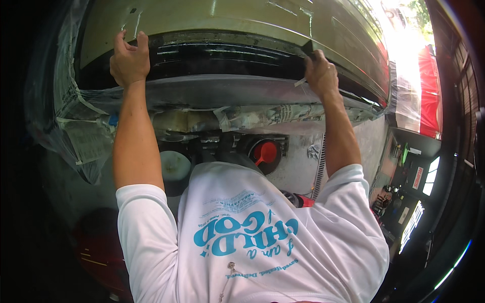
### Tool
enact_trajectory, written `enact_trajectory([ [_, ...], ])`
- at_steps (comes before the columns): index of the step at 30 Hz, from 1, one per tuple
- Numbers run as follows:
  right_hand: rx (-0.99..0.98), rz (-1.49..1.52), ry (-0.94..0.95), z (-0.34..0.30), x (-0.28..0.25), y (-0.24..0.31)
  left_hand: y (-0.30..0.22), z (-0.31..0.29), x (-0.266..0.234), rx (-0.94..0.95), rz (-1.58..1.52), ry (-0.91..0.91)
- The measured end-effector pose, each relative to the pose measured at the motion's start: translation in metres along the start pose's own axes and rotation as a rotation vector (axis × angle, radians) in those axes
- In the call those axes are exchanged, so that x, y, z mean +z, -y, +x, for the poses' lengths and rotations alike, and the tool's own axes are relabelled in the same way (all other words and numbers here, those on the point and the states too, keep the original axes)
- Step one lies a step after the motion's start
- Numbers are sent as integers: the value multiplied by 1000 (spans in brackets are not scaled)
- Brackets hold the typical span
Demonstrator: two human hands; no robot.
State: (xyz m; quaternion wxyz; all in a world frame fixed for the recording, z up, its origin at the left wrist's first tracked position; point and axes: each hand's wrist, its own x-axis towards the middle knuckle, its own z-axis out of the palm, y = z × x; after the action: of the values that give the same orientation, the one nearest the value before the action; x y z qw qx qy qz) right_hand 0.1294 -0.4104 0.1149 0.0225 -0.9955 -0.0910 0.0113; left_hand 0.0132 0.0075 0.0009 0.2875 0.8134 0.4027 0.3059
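A large olive-gold vehicle panel [242, 20] spans the top of the view, with a glossy black strip [217, 55] along its near edge. My left hand [130, 60] is at the left part of that edge, thumb and a finger apart and pointing away from me; nothing shows between them. At the right end of the strip, my right hand [322, 74] grips a small dark flat piece [307, 48] against the panel's edge. What the piece is made of cannot be made out. A thin pale strip [300, 82] sticks out just below that hand.
Clear plastic sheeting [202, 91] and newspaper masking [257, 115] hang below the panel. On the floor stand a pale round container [174, 165] and a dark bucket [277, 166] with a red dipper [264, 152]. Red and white sheeting [429, 91] hangs at right.
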Motion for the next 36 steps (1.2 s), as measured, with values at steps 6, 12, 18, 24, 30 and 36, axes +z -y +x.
enact_trajectory([
  [6,-74,121,53,3,4,37,4,-1,3,55,8,-21],
  [12,35,-53,42,11,-4,-30,7,-3,1,16,-10,-6],
  [18,176,-41,-118,7,14,-105,11,1,7,46,14,-23],
  [24,31,121,-118,-2,17,-61,9,0,4,37,5,-17],
  [30,-20,-72,-61,7,12,-60,12,0,5,38,-6,-19],
  [36,130,-49,-111,8,20,-101,10,0,6,31,5,-46],
])
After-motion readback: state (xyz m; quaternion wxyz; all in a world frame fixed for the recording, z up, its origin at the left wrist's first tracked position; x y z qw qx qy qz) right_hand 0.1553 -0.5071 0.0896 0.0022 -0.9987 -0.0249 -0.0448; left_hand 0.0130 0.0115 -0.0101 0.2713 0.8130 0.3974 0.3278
